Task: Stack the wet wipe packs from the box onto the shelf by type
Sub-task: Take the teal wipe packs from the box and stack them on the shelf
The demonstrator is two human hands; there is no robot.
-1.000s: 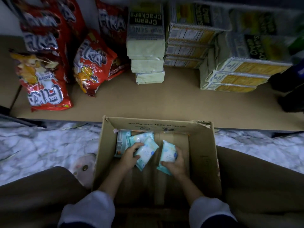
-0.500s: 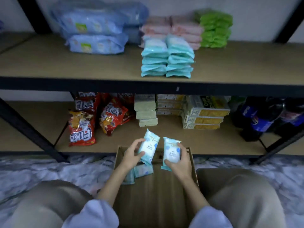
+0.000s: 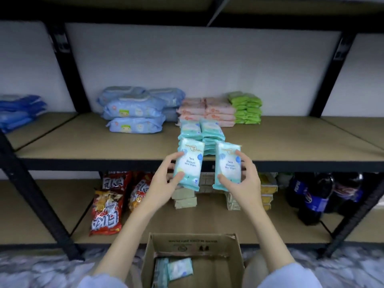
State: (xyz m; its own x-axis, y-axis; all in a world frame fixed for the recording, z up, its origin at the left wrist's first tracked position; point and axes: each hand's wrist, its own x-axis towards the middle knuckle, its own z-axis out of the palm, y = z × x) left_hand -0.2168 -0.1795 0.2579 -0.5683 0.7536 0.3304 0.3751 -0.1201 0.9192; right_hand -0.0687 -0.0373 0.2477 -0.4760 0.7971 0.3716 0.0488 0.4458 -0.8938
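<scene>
My left hand point(image 3: 164, 181) is closed on one teal pack point(image 3: 188, 164), thumb on the front near the bottom edge and the fingers point(image 3: 173, 157) curled around its left side. My right hand point(image 3: 242, 179) is closed on a second teal pack point(image 3: 228, 166) in the mirror way, thumb low on the front, fingers on the right side. Both packs stand almost upright with the printed face to me, and they are apart from each other, not touching. Both hands are up in front of the edge of the middle shelf point(image 3: 291, 146).

Just behind the packs, on this shelf, stand the two teal stacks point(image 3: 202, 132) of the same type – I judge this is where they must go. Behind those are the pink packs point(image 3: 205, 112), on the right the green packs point(image 3: 247, 108), and on the left the big blue packs point(image 3: 135, 110).

What could go wrong: I hold each pack mostly by the lower half, so the soft wrapper may bend or slip when I tilt it flat. The teal stacks are narrow and already several packs high – if I put a pack down off centre or push it, a stack can lean and slide into its neighbour or off the near edge. Placing both at once gives me less control of each.

The box point(image 3: 234, 265) below has more teal packs point(image 3: 178, 269) inside, so I think the work is not finished
</scene>
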